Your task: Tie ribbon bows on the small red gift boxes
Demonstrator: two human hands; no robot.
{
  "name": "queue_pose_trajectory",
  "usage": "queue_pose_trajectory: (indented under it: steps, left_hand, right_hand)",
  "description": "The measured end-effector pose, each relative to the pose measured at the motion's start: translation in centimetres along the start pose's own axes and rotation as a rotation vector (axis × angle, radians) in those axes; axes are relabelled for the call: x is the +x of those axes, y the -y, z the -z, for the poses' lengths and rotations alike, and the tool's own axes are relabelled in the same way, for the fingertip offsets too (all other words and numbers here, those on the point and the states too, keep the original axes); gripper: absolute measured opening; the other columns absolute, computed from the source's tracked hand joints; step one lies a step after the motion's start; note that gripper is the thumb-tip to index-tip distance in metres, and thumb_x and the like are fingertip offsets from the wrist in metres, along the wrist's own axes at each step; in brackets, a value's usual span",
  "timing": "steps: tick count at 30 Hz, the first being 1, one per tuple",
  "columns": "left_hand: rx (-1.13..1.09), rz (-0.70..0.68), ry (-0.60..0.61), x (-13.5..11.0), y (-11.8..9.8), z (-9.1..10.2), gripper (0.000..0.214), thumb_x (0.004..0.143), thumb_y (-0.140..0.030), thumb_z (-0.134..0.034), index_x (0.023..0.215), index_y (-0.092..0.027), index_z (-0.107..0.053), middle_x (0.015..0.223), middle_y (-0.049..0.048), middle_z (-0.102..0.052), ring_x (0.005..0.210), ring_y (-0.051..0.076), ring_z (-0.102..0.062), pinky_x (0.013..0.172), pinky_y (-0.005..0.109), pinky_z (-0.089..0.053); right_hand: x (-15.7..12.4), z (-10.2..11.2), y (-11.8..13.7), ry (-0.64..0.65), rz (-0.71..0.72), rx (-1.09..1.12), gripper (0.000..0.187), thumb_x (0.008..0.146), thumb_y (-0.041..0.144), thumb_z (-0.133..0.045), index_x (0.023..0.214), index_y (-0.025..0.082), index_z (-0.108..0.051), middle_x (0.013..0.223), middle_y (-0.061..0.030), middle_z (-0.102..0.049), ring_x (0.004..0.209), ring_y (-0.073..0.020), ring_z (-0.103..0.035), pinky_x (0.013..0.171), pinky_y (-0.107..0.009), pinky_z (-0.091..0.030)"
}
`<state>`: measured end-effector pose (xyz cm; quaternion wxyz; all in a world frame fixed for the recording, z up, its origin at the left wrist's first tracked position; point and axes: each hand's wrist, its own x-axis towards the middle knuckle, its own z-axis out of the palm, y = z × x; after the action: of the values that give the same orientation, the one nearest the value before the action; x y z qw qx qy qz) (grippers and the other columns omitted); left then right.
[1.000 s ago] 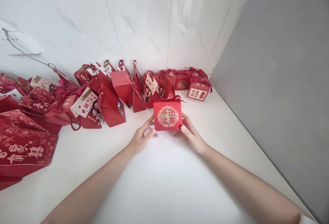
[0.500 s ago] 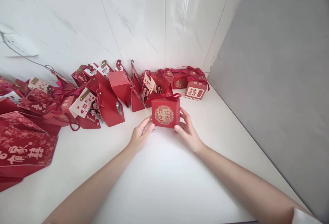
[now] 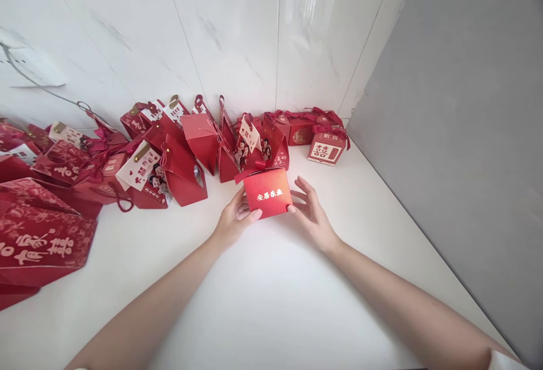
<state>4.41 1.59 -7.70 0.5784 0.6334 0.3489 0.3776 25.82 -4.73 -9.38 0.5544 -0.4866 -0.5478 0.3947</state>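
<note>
Gleaming marbled wall (image 3: 233, 30), white tabletop (image 3: 275, 296)

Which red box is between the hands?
The box with four white characters in a row: left hand gripping it, right hand open at its other side. Other boxes stand farther back or left.

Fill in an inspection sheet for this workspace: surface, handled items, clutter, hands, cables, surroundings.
Surface: white tabletop.
Handled items: ribboned red box, four pale characters facing the camera.
Clutter: many red gift boxes, crowded along the tiled wall and at picture left.
Hands: left hand grips the box's left side, thumb in front; right hand has its thumb at the lower right corner, fingers spread.
Cables: one grey cable, reaching down behind the boxes.
Surroundings: grey panel at right.
</note>
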Motion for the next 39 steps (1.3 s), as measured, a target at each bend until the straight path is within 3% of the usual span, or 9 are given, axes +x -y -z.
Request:
queue_pose_trajectory:
  steps: [5, 9, 23, 32, 35, 39]
  left_hand:
    - [0.028, 0.000, 0.068, 0.0, 0.2, 0.6, 0.081, 0.082, -0.042, -0.066, 0.151, -0.024, -0.028, 0.126, 0.0099, -0.060, 0.112, 0.027, -0.058, 0.095, 0.039, -0.047]
    - [0.056, 0.013, 0.045, -0.1, 0.6, 0.7, 0.081, 0.083, -0.044, -0.065, 0.151, -0.026, -0.026, 0.131, 0.0099, -0.057, 0.108, 0.026, -0.059, 0.092, 0.038, -0.047]
    - [0.086, -0.023, 0.017, -0.4, 0.7, 0.5, 0.072, 0.087, -0.048, -0.058, 0.149, -0.024, -0.031, 0.133, 0.0112, -0.054, 0.106, 0.025, -0.058, 0.093, 0.038, -0.047]
    - [0.034, -0.084, 0.087, -0.5, 0.3, 0.3, 0.069, 0.088, -0.049, -0.055, 0.149, -0.026, -0.031, 0.148, 0.0100, -0.044, 0.117, 0.028, -0.055, 0.094, 0.037, -0.045]
    - [0.010, -0.084, 0.114, -0.4, 0.7, 0.7, 0.070, 0.089, -0.053, -0.052, 0.150, -0.026, -0.030, 0.148, 0.0111, -0.043, 0.118, 0.029, -0.054, 0.096, 0.040, -0.045]
    - [-0.087, -0.011, 0.170, -0.1, 1.4, 1.4, 0.069, 0.091, -0.061, -0.040, 0.150, -0.026, -0.031, 0.145, 0.0133, -0.046, 0.118, 0.031, -0.056, 0.098, 0.046, -0.045]
  right_hand:
    - [0.4, 0.5, 0.5, 0.235, 0.047, 0.074, 0.069, 0.092, 0.041, -0.057, 0.150, 0.034, -0.022, 0.154, -0.0054, -0.035, 0.135, -0.0250, -0.043, 0.111, -0.046, -0.038]
    - [0.4, 0.6, 0.9, 0.277, 0.064, 0.075, 0.068, 0.091, 0.039, -0.059, 0.149, 0.034, -0.023, 0.154, -0.0037, -0.034, 0.137, -0.0241, -0.040, 0.112, -0.045, -0.037]
    - [0.3, 0.4, 0.5, 0.246, 0.042, 0.010, 0.058, 0.092, 0.040, -0.058, 0.143, 0.028, -0.035, 0.149, -0.0067, -0.043, 0.131, -0.0238, -0.047, 0.110, -0.046, -0.041]
    - [0.0, 0.3, 1.2, 0.275, -0.038, 0.036, 0.070, 0.093, 0.048, -0.052, 0.152, 0.032, -0.019, 0.151, -0.0045, -0.040, 0.135, -0.0245, -0.044, 0.113, -0.047, -0.035]
    - [0.3, 0.5, 0.7, 0.248, -0.061, 0.156, 0.073, 0.090, 0.045, -0.058, 0.151, 0.031, -0.021, 0.149, -0.0052, -0.044, 0.132, -0.0251, -0.047, 0.111, -0.047, -0.038]
    - [1.3, 1.2, -0.3, 0.094, -0.195, 0.394, 0.057, 0.090, 0.047, -0.053, 0.141, 0.026, -0.038, 0.140, -0.0069, -0.053, 0.123, -0.0276, -0.055, 0.104, -0.047, -0.046]
